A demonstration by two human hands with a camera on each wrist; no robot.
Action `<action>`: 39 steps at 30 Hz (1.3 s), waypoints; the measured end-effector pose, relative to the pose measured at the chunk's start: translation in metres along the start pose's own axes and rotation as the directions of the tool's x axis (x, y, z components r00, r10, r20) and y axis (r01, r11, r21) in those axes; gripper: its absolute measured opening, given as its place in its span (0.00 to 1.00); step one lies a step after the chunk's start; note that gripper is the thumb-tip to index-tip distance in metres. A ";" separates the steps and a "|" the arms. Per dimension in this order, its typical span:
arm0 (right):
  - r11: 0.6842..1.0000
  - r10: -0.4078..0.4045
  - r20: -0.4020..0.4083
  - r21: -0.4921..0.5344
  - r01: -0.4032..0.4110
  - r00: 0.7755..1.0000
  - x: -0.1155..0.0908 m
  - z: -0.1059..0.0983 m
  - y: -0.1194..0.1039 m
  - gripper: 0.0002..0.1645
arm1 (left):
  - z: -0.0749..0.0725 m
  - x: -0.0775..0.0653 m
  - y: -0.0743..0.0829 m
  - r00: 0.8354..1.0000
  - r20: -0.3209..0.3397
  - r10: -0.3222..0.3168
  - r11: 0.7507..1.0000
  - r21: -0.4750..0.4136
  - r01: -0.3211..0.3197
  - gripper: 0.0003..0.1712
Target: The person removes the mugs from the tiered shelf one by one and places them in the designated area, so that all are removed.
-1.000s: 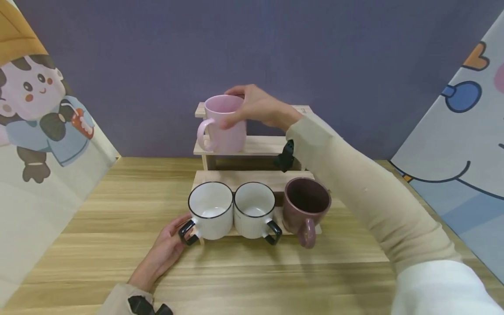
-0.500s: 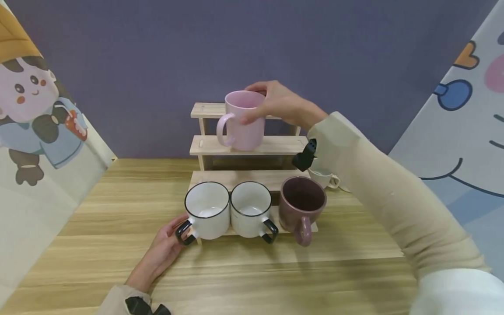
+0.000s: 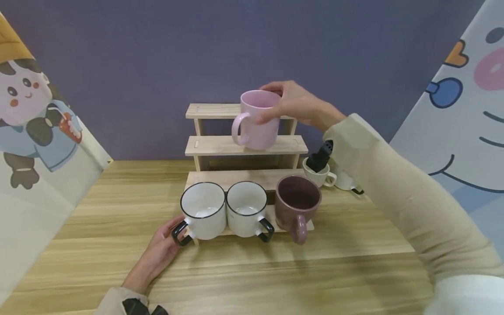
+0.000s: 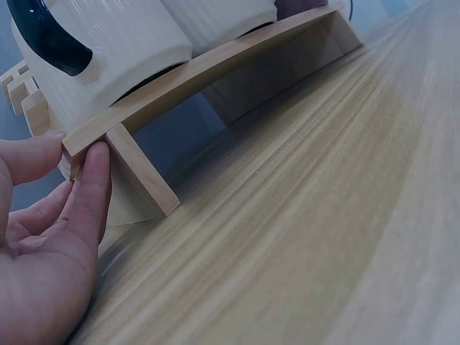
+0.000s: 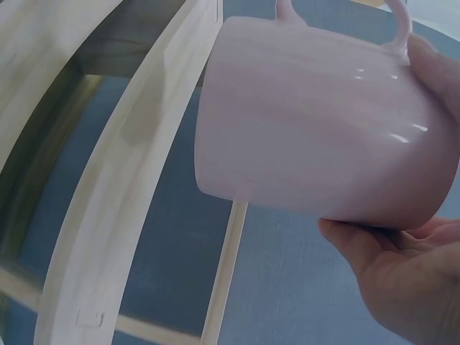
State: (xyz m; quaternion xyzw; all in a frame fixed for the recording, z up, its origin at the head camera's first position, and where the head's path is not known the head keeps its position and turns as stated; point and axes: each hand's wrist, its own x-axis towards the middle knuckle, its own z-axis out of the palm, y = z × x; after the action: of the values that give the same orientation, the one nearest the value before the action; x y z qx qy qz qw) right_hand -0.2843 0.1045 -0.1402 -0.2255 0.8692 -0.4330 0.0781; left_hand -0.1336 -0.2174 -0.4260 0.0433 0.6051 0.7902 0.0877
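My right hand [image 3: 301, 105] grips a pink mug [image 3: 257, 127] near its rim, thumb on the near side, handle to the left. In the right wrist view the mug [image 5: 316, 122] is off to one side of the shelf boards, its base close to them. My left hand [image 3: 157, 256] pinches the lowest board's left corner on a stepped wooden rack [image 3: 232, 145], thumb and fingers [image 4: 90, 180] around the edge. Along that board stand two white mugs with black rims, the left one [image 3: 210, 225] and the middle one [image 3: 240, 225], and a maroon mug [image 3: 291, 214].
A cream cup [image 3: 316, 177] stands right of the rack, and a white cup with a black handle [image 3: 344, 180] lies beside it, partly behind my sleeve. A dark wall [image 3: 157, 65] rises behind, with printed panels on both sides. The wooden table [image 3: 275, 280] stretches in front.
My right hand has moved the pink mug rightward over the upper boards. The two cups at the right have come into view. My left hand has stayed at the board corner.
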 end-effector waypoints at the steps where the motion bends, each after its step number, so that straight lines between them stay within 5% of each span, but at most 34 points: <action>1: 1.000 0.001 -0.004 0.000 -0.001 1.000 -0.001 -0.002 0.001 0.49 | 0.000 0.000 0.000 1.000 -0.001 -0.002 1.000 0.002 0.002 0.37; 8: 1.000 0.021 -0.028 0.007 -0.021 0.999 -0.011 -0.012 0.010 0.49 | 0.001 0.000 0.002 1.000 -0.013 -0.016 1.000 0.013 0.016 0.38; 15: 1.000 0.024 -0.052 -0.016 -0.025 0.998 -0.018 -0.020 0.017 0.48 | -0.004 -0.001 0.000 1.000 -0.011 0.011 1.000 -0.004 -0.011 0.26; 28: 0.998 0.052 -0.087 -0.034 -0.055 0.995 -0.035 -0.033 0.034 0.48 | -0.005 -0.001 0.000 1.000 -0.011 0.007 1.000 -0.003 -0.007 0.33; 34: 0.997 0.070 -0.102 -0.037 -0.074 0.992 -0.044 -0.040 0.041 0.48 | -0.007 -0.002 -0.001 0.999 0.017 0.035 0.999 -0.042 -0.035 0.20; 39: 0.993 0.098 -0.114 -0.054 -0.104 0.989 -0.052 -0.047 0.051 0.49 | -0.008 -0.002 -0.003 0.997 0.048 0.067 0.995 -0.071 -0.063 0.20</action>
State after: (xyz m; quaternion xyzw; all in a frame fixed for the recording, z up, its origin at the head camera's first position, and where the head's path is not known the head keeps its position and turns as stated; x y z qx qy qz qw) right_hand -0.2702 0.1883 -0.1548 -0.1590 0.8951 -0.4142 0.0446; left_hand -0.1324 -0.2246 -0.4309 0.0799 0.5729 0.8119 0.0786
